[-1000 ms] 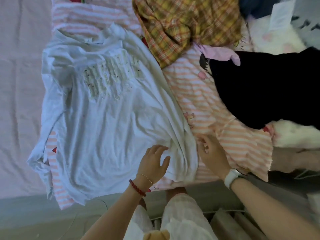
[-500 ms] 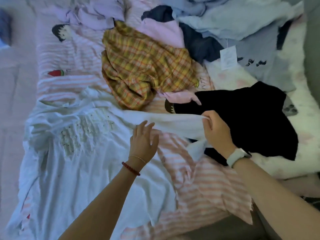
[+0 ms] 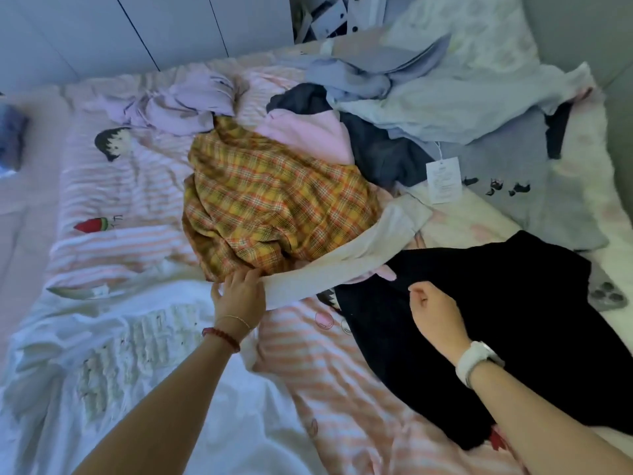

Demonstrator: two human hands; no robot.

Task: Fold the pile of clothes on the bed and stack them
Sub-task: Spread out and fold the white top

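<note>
Pink-striped bed [image 3: 137,241] strewn with clothes, white long-sleeved cotton shirt [image 3: 113,337] spread at its near left.
Its sleeve [image 3: 359,255], earlier pinched by the right hand [image 3: 435,310], now lies stretched over the yellow plaid garment [image 3: 267,207]; that hand hovers loosely curled, empty, while the left hand [image 3: 239,296] presses flat, open.

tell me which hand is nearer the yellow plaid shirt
Left. The left hand touches the near edge of the yellow plaid shirt, pinning the white sleeve; the right hand hovers apart, over the black garment.

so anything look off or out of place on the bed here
Yes: the white shirt's long sleeve is flung out sideways across the plaid garment and the black garment rather than lying flat. A paper tag remains attached in the pile.
</note>
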